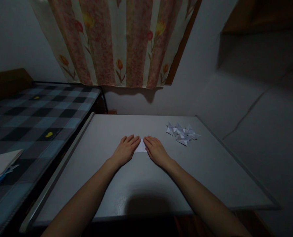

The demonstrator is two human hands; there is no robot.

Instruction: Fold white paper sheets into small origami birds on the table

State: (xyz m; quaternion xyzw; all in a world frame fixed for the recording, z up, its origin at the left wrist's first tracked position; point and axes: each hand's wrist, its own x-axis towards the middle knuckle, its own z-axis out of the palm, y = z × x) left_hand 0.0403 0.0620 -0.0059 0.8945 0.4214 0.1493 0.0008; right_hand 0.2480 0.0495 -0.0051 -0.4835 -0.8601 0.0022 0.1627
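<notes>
A small white sheet of paper (140, 147) lies flat on the white table, its middle showing between my two hands. My left hand (127, 148) rests palm down over the paper's left side, fingers stretched out. Over the right side lies my right hand (156, 149), also flat with fingers extended. Both hands press on the sheet rather than grasp it, and they cover its side edges. To the right of my right hand sits a cluster of folded white paper pieces (183, 133) with pointed corners.
The white table (107, 191) has a raised strip along its left edge. On the left stands a bed with a checked cover (62, 113), bearing a pale folded item (4, 163) with something blue under it. A striped tulip curtain (119, 42) hangs at the back wall.
</notes>
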